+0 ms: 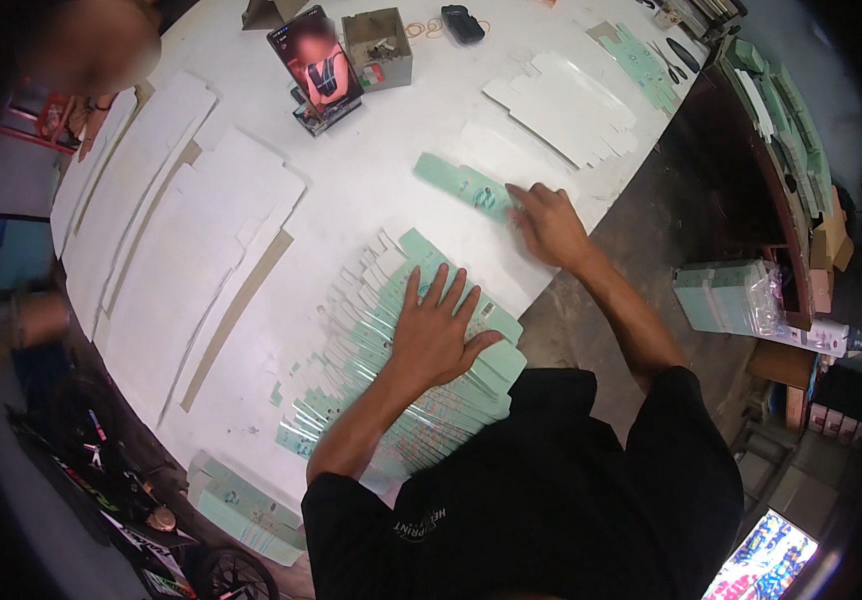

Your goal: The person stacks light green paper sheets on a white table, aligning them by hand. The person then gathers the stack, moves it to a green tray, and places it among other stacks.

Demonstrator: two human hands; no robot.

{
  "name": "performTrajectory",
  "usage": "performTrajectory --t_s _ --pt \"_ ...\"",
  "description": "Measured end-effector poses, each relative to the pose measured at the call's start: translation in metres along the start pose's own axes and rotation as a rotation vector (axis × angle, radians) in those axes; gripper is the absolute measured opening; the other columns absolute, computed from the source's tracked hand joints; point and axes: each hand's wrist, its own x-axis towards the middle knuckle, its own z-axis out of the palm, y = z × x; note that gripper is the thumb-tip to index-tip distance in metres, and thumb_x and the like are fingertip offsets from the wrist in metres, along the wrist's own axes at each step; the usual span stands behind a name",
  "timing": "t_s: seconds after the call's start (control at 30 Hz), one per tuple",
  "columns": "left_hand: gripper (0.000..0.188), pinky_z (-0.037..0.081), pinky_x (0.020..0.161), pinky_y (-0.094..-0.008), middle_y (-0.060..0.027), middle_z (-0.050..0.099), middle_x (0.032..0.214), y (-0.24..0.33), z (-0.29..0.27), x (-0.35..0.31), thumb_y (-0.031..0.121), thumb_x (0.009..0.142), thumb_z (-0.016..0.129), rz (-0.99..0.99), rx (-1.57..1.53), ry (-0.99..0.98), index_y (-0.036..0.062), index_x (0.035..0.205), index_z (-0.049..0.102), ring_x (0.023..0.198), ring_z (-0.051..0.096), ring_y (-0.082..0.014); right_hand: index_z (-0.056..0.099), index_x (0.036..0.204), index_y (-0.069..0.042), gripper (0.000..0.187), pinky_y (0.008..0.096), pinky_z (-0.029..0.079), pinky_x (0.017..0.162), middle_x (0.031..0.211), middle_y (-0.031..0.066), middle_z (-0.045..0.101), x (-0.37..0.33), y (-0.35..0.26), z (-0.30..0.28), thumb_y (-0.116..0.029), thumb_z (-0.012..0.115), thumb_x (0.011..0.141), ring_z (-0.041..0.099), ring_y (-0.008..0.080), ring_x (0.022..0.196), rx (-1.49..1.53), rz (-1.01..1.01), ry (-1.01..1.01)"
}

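Note:
My left hand (pixel 438 335) lies flat with its fingers spread on a fanned row of pale green printed flat cartons (pixel 371 352), which overlap along the table edge in front of me. Farther off and to the right, my right hand (pixel 551 225) has its bent fingers on the near end of a single flat green carton (pixel 461 188). Thumb and index finger are at that end, and both hand and carton are slightly blurred. This carton lies slantwise on the white table (pixel 351 190), apart from the fanned row.
Stacked white card sheets (pixel 201 210) cover the left side; another white stack (pixel 561 108) lies at the far right. A phone (pixel 316 65) leans by a small box (pixel 379 50). Green carton bundles (pixel 246 510) are at the lower left. Scissors (pixel 668 62) lie far right. A person (pixel 91 45) is at the far left.

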Motion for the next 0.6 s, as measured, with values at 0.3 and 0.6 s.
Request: performTrajectory --t_s 0.3,0.6 --pt "0.068 0.015 0.126 -0.0698 -0.0200 0.033 0.171 0.008 -0.003 0.004 0.009 0.092 0.060 0.018 0.098 0.163 0.0088 0.159 0.048 0.157 0.030 -0.0456 0.069 0.119 0.004 0.032 0.0452 0.051 0.087 0.095 0.0208 0.069 -0.023 -0.054 0.006 -0.019 0.059 0.100 0.065 0.0297 0.094 0.868 0.193 -0.472" --pt "0.080 0.012 0.127 -0.0678 -0.0238 0.035 0.168 0.005 -0.018 0.003 0.056 0.094 0.068 0.009 0.026 -0.131 0.0053 0.154 0.053 0.158 0.028 -0.0453 0.059 0.145 -0.007 0.044 0.0507 0.056 0.088 0.106 0.0286 0.072 0.038 0.094 -0.001 -0.011 0.063 0.101 0.071 0.0436 0.097 -0.187 0.052 0.427"
